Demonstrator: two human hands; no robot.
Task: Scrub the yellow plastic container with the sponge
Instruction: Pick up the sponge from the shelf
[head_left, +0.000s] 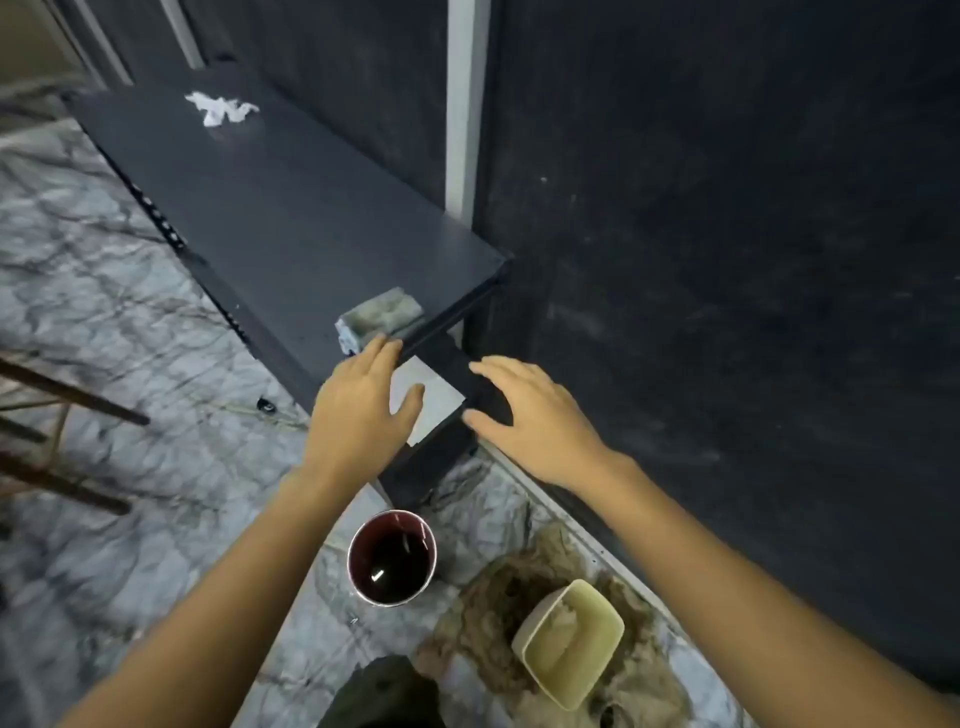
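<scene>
Both hands empty, fingers spread, at shelf (291, 218) end.
Left hand (363, 402) just short of sponge (382, 316) at 12; right hand (524, 413) alongside; yellow container (569, 642) on floor at 5.

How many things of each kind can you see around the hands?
Sponge: 1
Yellow container: 1
Round tin of dark liquid: 1
Crumpled white paper: 1
Brown rag: 1
Total: 5

- Two bare hands: left hand (363, 400), right hand (530, 410)
- One sponge (382, 314)
- One yellow plastic container (569, 642)
- One dark red bucket (392, 558)
- One crumpled white tissue (221, 108)
- One dark shelf (270, 208)
</scene>
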